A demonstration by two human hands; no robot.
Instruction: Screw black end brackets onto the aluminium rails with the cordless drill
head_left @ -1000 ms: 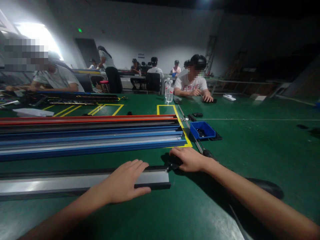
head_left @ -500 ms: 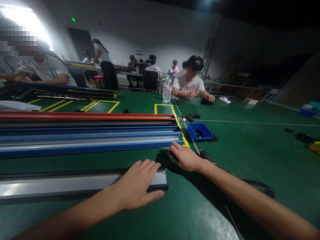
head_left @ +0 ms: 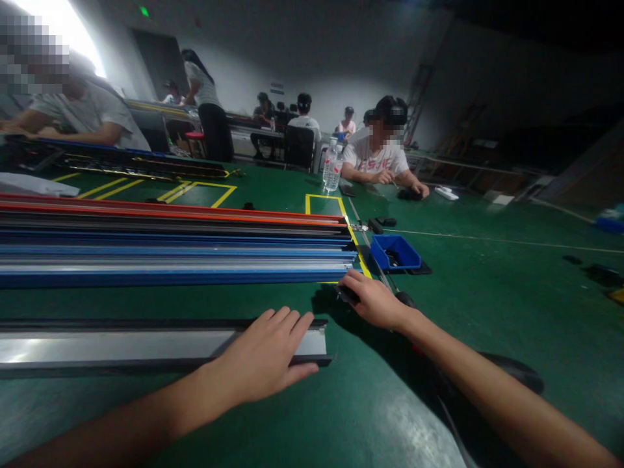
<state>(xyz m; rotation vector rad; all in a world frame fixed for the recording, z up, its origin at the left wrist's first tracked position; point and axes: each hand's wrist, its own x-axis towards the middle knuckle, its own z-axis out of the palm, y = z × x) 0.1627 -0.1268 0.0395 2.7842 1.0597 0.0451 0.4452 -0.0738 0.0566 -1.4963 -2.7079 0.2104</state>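
Note:
A long silver metal profile with black edges (head_left: 160,346) lies across the near part of the green table. My left hand (head_left: 266,354) grips it close to its right end, fingers over the far edge and thumb along the near edge. Just beyond that end, a little above the table, my right hand (head_left: 375,300) is closed on a small black part (head_left: 347,296). The fingers hide much of this part, so its kind cannot be made out. Its dark shadow falls on the table beneath.
Blue, black and red profiles (head_left: 195,250) lie side by side beyond my hands. Right of them stands a blue bin (head_left: 396,253) holding small dark pieces. Two water bottles (head_left: 332,170) stand farther back, near a seated co-worker (head_left: 375,159). Yellow tape (head_left: 307,205) marks the table.
The view has shifted slightly. My right hand, with the black part, has moved a little to the right of the profile's end. My left hand keeps its hold on the profile.

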